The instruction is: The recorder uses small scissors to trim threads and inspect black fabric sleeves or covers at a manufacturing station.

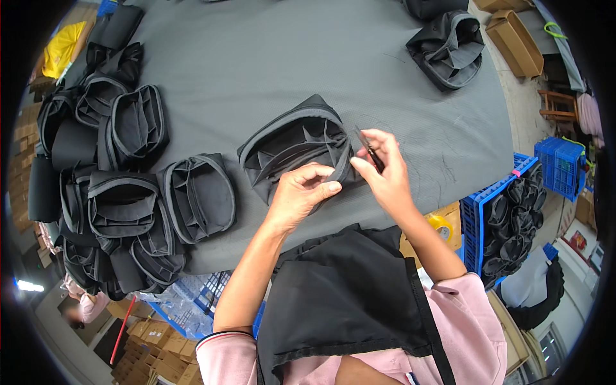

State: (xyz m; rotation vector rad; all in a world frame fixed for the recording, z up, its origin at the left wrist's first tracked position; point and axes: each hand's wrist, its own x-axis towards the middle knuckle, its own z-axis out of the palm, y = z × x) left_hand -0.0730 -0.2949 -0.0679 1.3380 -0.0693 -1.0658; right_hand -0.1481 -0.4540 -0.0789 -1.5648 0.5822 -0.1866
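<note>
In the middle of the grey-covered table (256, 45) lies an unzipped black fabric pouch (276, 138) with dividers inside and a zip tape along its curved rim. My left hand (296, 196) pinches the pouch's near right rim between thumb and fingers. Just right of that rim, my right hand (390, 173) is closed round a small pair of thread snips (373, 156). The blades point up and away beside the pouch's right edge. Whether they touch a thread is too small to tell.
More open black pouches (199, 196) are piled along the table's left side, and another pouch (449, 51) sits at the far right. Loose threads (417, 144) lie right of my hands. A blue crate (473, 234) full of pouches and a yellow tape roll (441, 226) stand at the near right.
</note>
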